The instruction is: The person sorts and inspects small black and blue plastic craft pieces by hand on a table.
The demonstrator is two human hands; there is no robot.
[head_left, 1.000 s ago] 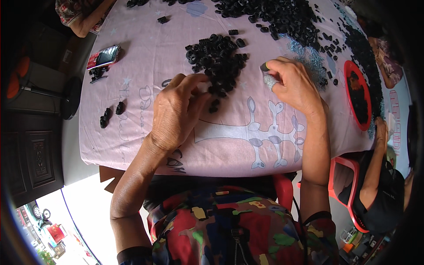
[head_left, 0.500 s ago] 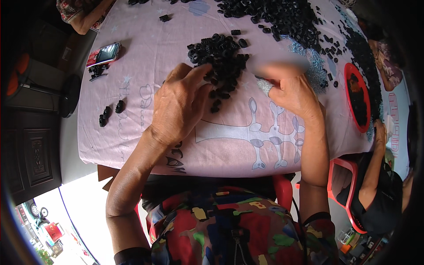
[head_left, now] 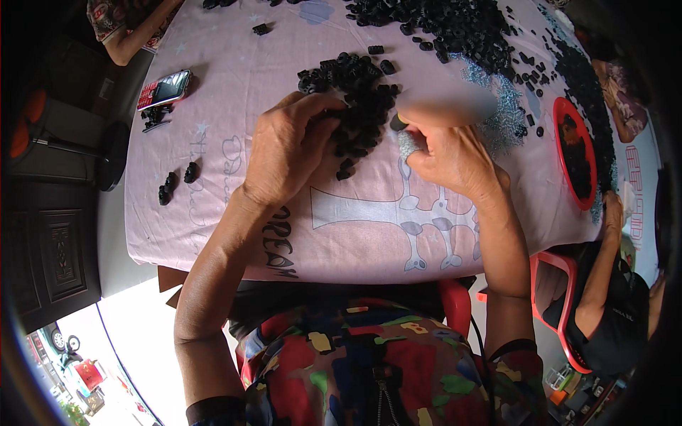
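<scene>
A loose heap of small black ribbed parts (head_left: 362, 128) lies on the pink cloth before me. My left hand (head_left: 284, 145) rests at the heap's left side, its thumb and forefinger curved and apart, with tips among the parts. Right of the heap, my right hand (head_left: 455, 156) is closed, pinching a small black part (head_left: 399, 123) that shows at its fingertips. A pale blue-grey wrap (head_left: 408, 144) covers one digit of that hand. A blurred patch hides the upper fingers of my right hand.
A bigger black pile (head_left: 440, 25) spreads at the far side, beside pale blue bits (head_left: 504, 106). A red oval tray (head_left: 592, 192) holds black parts at right. A red phone (head_left: 167, 89) and a few joined black parts (head_left: 168, 188) lie left. Other people sit at both sides.
My right hand has shifted left and slightly down, toward the heap, and the black part at its fingertips now shows. The left hand has barely moved.
</scene>
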